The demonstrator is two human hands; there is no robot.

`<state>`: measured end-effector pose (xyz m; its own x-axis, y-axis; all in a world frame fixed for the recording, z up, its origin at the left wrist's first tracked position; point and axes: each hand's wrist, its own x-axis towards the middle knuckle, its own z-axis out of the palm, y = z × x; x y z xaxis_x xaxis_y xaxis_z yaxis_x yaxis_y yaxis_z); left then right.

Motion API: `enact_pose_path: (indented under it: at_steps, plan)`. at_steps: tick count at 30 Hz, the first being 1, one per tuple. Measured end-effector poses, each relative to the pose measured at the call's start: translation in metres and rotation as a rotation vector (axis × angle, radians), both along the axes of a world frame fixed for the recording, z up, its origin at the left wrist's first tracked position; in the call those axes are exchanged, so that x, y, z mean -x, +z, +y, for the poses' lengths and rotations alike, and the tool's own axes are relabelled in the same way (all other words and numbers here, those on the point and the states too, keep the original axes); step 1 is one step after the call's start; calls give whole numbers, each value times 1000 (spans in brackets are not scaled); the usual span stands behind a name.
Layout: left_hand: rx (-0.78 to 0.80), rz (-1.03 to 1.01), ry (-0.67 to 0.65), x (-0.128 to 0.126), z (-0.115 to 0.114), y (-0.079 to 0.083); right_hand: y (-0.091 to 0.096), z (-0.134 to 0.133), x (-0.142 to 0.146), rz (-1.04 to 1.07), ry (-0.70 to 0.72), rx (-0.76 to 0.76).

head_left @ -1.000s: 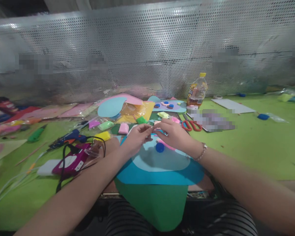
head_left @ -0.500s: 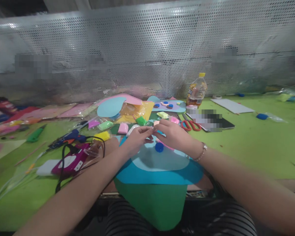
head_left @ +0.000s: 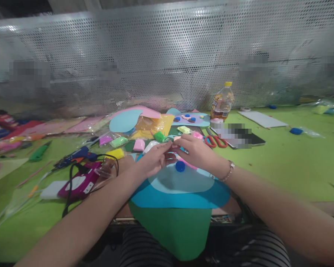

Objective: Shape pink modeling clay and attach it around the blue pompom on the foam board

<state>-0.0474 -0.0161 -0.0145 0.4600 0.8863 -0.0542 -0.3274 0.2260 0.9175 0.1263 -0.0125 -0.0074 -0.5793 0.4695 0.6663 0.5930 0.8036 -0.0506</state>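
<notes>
My left hand (head_left: 154,160) and my right hand (head_left: 196,152) meet fingertip to fingertip above stacked foam sheets: a light blue oval (head_left: 180,181) on a darker blue sheet (head_left: 180,198) on a green sheet (head_left: 169,230). Both hands pinch a small pale piece between them that I cannot make out. A dark blue disc (head_left: 180,166) lies on the light blue oval just below the hands. A pink strip (head_left: 187,164) shows under my right hand. A bracelet is on my right wrist.
Small clay packets in pink (head_left: 139,144), green (head_left: 160,136) and yellow (head_left: 115,153) lie behind the hands. A blue glue gun (head_left: 75,155) and magenta device (head_left: 79,183) with black cable sit left. Red scissors (head_left: 216,141), a glue bottle (head_left: 222,102) and a phone (head_left: 239,136) are right. A perforated metal screen (head_left: 167,55) closes the back.
My fingertips have drawn closer together, and my left hand has turned slightly toward the right hand. Nothing else on the table has moved.
</notes>
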Motion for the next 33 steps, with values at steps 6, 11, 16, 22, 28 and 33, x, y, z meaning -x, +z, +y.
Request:
enact_pose_path:
  at_steps: [6,11,16,22,28,33]
  plan:
    - [-57,76,64,1,1,-2,4,-2,0,-84,-20,-77]
    - [-52,91,119,1,2,-1,1,1,-1,2,-1,-8]
    - [-39,66,129,3,0,1,-3,7,-2,162,40,17]
    - [-45,3,182,3,1,3,-4,7,-2,181,49,-36]
    - [-74,-89,270,-1,1,4,-4,3,0,97,22,-31]
    - [-38,-108,280,-1,0,5,-4,2,1,66,60,-25]
